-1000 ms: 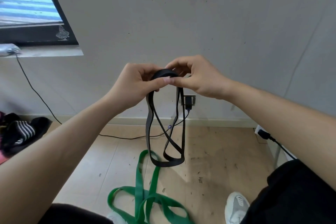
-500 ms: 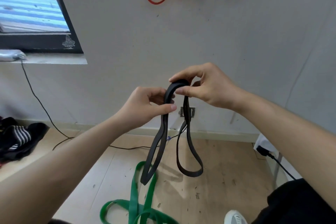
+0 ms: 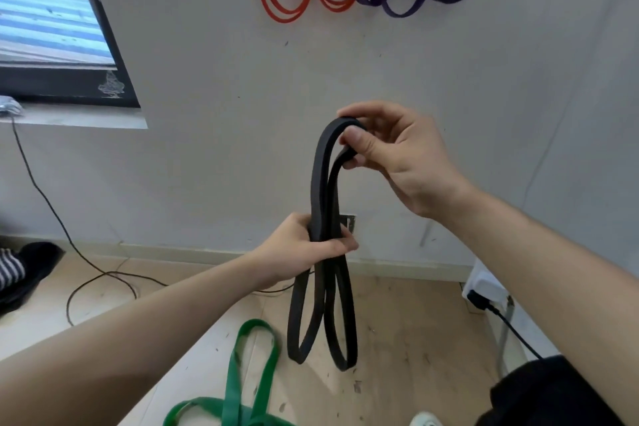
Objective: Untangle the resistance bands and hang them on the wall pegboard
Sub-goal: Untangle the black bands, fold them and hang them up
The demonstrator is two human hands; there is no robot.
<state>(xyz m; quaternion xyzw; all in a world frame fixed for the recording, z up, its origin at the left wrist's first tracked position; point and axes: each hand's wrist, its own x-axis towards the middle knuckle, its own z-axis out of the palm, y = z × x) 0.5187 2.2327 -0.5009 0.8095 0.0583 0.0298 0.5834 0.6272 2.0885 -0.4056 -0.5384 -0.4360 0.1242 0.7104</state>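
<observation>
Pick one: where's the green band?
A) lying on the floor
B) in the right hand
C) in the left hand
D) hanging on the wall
A: the green band lies on the floor; the left hand and right hand grip only the black band.

Window (image 3: 52, 28) at far left. Black cable (image 3: 44, 198) trails from its sill onto the wooden floor (image 3: 415, 339). Dark clothing (image 3: 31, 266) lies left; white plug adapter (image 3: 484, 287) right.
</observation>
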